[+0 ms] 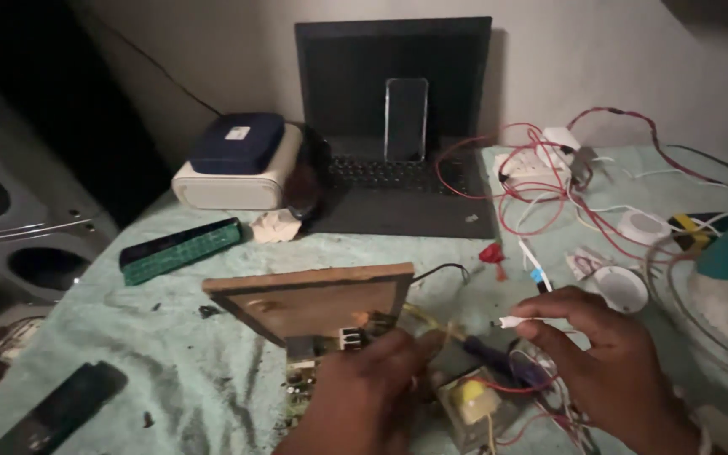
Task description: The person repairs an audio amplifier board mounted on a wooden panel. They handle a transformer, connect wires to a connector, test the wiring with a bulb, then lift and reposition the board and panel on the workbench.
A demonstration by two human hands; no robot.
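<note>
We see our left hand [372,379] low in the middle of the view, its fingers curled around the edge of a circuit board [330,345] that sits under a tilted wooden panel [313,295]. The grip seems closed on the board, though the dim light hides the fingertips. Our right hand [608,354], at about 4 o'clock from the panel, pinches a thin white wire end [511,321] between thumb and forefinger; the other fingers are loosely bent.

Between the two hands, near the bottom edge, lies a small transformer [469,404] with a yellow core and red leads. We judge it to be the heavy part of this assembly, so the board will likely feel unbalanced toward that side. The board itself looks stiff but fragile: we would hold it by its bare edges, not by the components. The wire is light and soft, and it may slip, so a grip close to its tip looks sensible.

At 12 o'clock stands a laptop [398,202] with a phone [406,118] leaning on its screen. At 2 o'clock a tangle of red wires [549,194] spreads over the green cloth [170,354].
</note>
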